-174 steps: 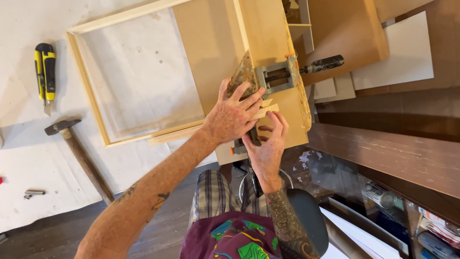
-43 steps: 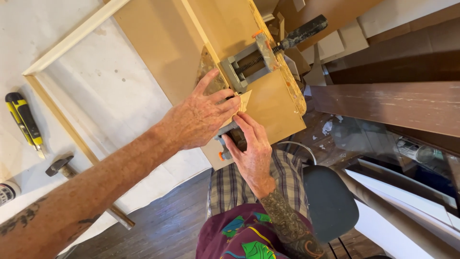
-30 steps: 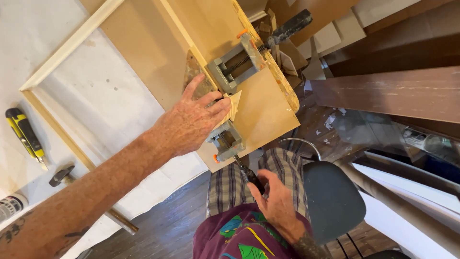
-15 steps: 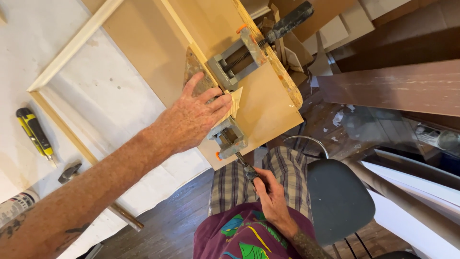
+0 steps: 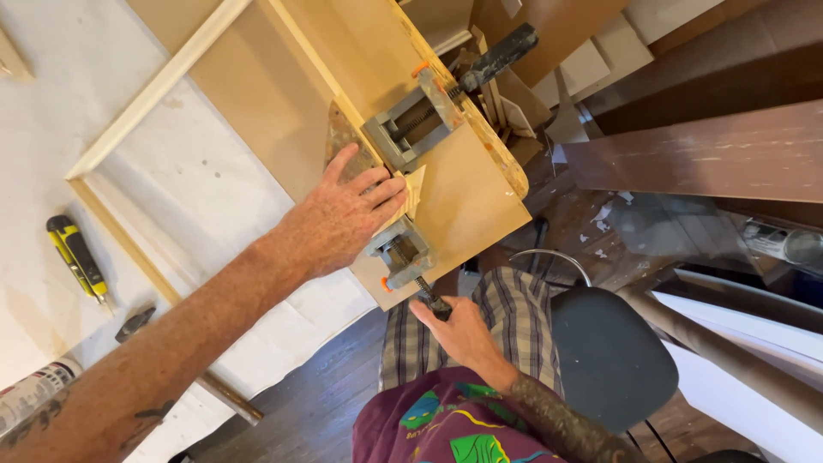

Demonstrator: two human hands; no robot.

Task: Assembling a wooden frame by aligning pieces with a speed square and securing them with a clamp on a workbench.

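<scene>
Where the frame's lower middle shows a plaid-clad lap and a maroon printed shirt, the right hand [image 5: 459, 330] rises from a tattooed forearm and closes its fingers around the dark handle [image 5: 433, 302] of the near corner clamp [image 5: 401, 253], the grip wrapped tight on that screw handle just below the board's edge. Right of the lap sits a dark round stool seat [image 5: 613, 356] over a dark plank floor. Above the right hand, the near corner clamp is fixed at the lower corner of a tan board [image 5: 467, 201] in the centre of the frame. The left hand [image 5: 343, 219], coming in on a long bare arm from the lower left, lies flat and spread, fingers pressing down on a pale wooden frame piece [image 5: 413, 190] just above that clamp; it holds the wood by pressure, not by a closed grasp. Slightly higher, upper centre, a second grey corner clamp [image 5: 410, 129] with orange tips sits on the board, its black handle [image 5: 497, 56] pointing toward the upper right. To the left, a large pale wooden frame [image 5: 154, 94] lies on a white sheeted surface [image 5: 51, 120]. Near the left edge lie a yellow and black utility knife [image 5: 77, 257], a hammer [image 5: 184, 364] partly hidden under the arm, and a tube [image 5: 34, 394] at lower left. Dark wooden planks [image 5: 694, 154] fill the upper right.
</scene>
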